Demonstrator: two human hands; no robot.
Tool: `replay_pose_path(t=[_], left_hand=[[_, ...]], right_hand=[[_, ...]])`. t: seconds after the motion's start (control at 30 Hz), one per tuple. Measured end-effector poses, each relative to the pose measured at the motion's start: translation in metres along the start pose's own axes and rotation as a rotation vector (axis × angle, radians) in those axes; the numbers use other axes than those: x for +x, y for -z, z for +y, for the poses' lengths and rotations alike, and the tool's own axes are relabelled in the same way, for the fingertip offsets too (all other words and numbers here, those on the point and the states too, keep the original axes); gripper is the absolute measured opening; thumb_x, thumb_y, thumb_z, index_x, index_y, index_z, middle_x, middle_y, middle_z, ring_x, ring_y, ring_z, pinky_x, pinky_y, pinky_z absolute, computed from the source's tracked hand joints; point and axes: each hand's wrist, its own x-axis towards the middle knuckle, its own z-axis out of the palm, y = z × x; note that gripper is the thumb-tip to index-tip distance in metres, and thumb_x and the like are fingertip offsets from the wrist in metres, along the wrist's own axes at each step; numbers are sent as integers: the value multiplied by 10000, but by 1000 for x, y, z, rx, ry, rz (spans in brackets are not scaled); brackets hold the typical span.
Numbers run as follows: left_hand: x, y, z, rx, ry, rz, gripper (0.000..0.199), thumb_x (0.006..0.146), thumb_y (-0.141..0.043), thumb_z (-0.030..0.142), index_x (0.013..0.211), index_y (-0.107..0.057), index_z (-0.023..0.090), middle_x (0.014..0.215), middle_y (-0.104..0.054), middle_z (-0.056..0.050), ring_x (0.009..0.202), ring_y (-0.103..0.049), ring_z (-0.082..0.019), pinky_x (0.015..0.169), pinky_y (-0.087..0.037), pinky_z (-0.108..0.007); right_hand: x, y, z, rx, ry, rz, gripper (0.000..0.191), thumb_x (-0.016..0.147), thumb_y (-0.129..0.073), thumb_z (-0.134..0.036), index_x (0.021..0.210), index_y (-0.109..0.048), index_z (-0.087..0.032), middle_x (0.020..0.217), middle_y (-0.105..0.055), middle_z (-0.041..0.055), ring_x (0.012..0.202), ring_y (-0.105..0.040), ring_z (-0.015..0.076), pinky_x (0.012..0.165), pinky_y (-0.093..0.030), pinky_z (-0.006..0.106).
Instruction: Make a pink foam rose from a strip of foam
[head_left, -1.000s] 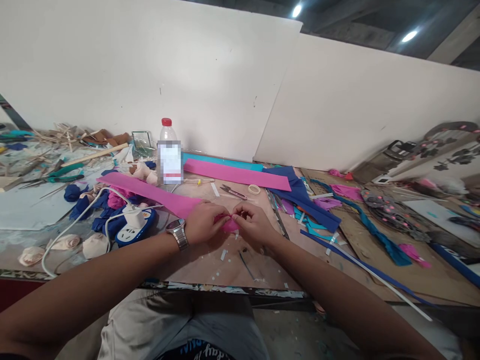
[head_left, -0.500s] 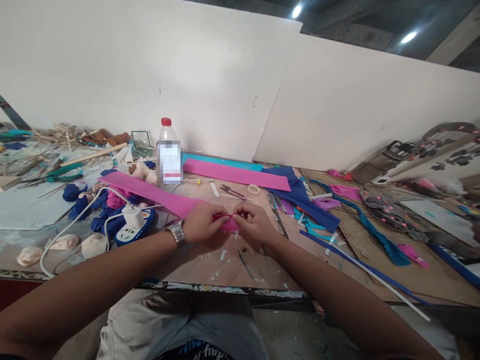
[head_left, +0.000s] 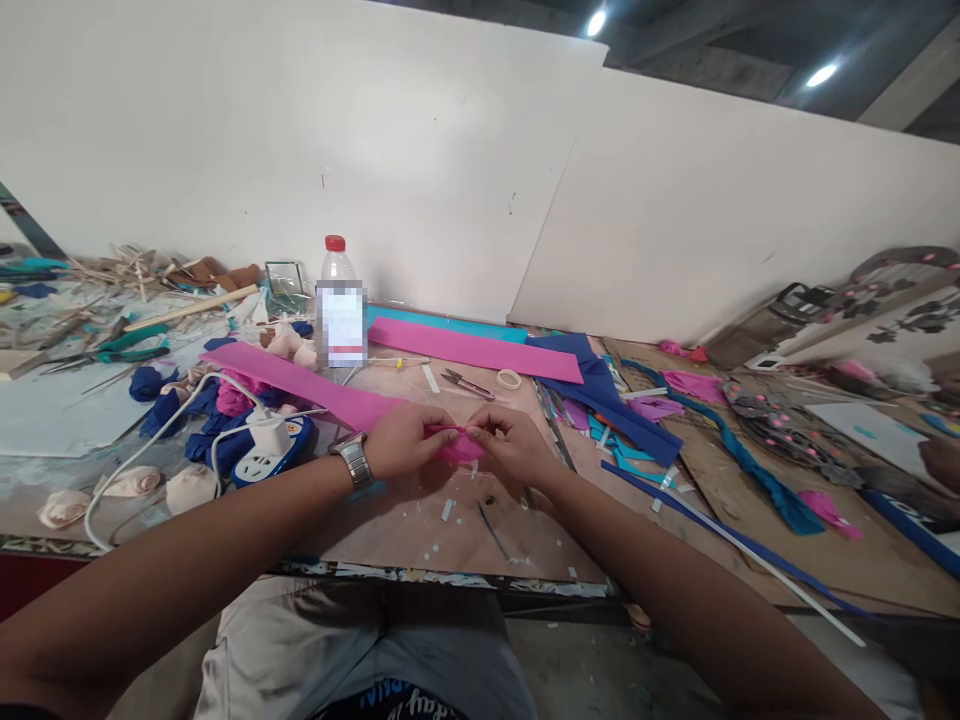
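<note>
A long pink strip point(head_left: 300, 381) runs from the left part of the table toward my hands. My left hand point(head_left: 405, 440), with a watch on its wrist, pinches the strip's near end between thumb and fingers. Close beside it, my right hand point(head_left: 510, 445) grips the same pink material at its tip. A gathered pink bit point(head_left: 460, 450) shows between and below the fingertips. Behind the hands lie small snips point(head_left: 466, 385), a roll of tape point(head_left: 508, 378) and a second pink strip point(head_left: 476, 350).
A red-capped bottle point(head_left: 335, 265) stands behind. At left are a power strip point(head_left: 274, 455) with white cables, blue and cream fabric rolls, and green-handled pliers point(head_left: 135, 345). Blue strips point(head_left: 637, 425) and cardboard point(head_left: 694, 450) lie at right. Another person's hand point(head_left: 940, 460) shows at the far right.
Slightly more of the gathered pink material shows under my fingertips. Another person's hand has come into view at the far right edge. The view has shifted slightly.
</note>
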Motion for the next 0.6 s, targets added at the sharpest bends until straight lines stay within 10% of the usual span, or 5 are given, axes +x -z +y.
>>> replay_pose_path(t=[0.6], left_hand=[[1,6,-3,-7,-46,-62,400,978,-506,471,780,-703,184,700,-677,-3,636,-548,-140,584,-311,-269]], right_hand=[[-2,1,-7,6,2,12,175,884,-699,-341,883,-795,-196,817,-780,56,737,-665,199,669,-490,312]])
